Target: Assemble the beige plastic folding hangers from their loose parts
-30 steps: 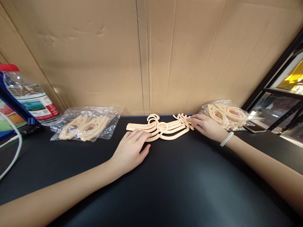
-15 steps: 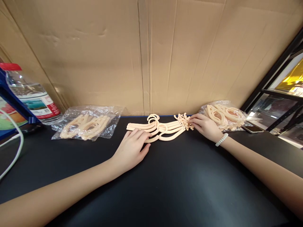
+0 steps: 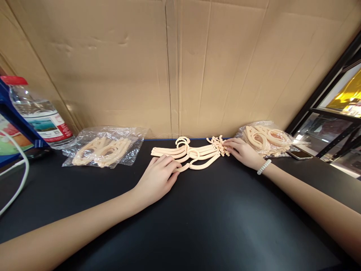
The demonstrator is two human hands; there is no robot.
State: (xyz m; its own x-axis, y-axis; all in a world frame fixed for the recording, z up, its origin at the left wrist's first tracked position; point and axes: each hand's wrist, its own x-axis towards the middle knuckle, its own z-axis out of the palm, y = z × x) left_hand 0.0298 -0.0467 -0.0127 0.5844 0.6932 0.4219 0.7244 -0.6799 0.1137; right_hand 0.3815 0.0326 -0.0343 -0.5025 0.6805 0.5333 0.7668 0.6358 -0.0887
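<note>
Several beige plastic folding clothes hangers lie overlapped on the table, hooks toward the back. My left hand (image 3: 159, 175) is closed on the left arm of the nearest hanger (image 3: 207, 162), its fingers covering that arm's end. Just right of the hangers is a loose pile of small beige plastic pieces (image 3: 216, 141). At the right side of this pile, my right hand (image 3: 244, 153), with a pale bead bracelet on the wrist, has its fingertips pinched together among the pieces. What lies between those fingertips is hidden.
Clear bags of beige hangers lie at left (image 3: 103, 150) and right (image 3: 265, 139). A phone (image 3: 300, 153) rests beside the right bag. A red-capped water bottle (image 3: 42, 116) and a white cable (image 3: 25, 173) are at far left. A cardboard wall (image 3: 126, 75) stands behind the black table (image 3: 197, 226).
My right hand has shifted very slightly left at the pile of small pieces. My left hand and the hangers are almost where they were.
</note>
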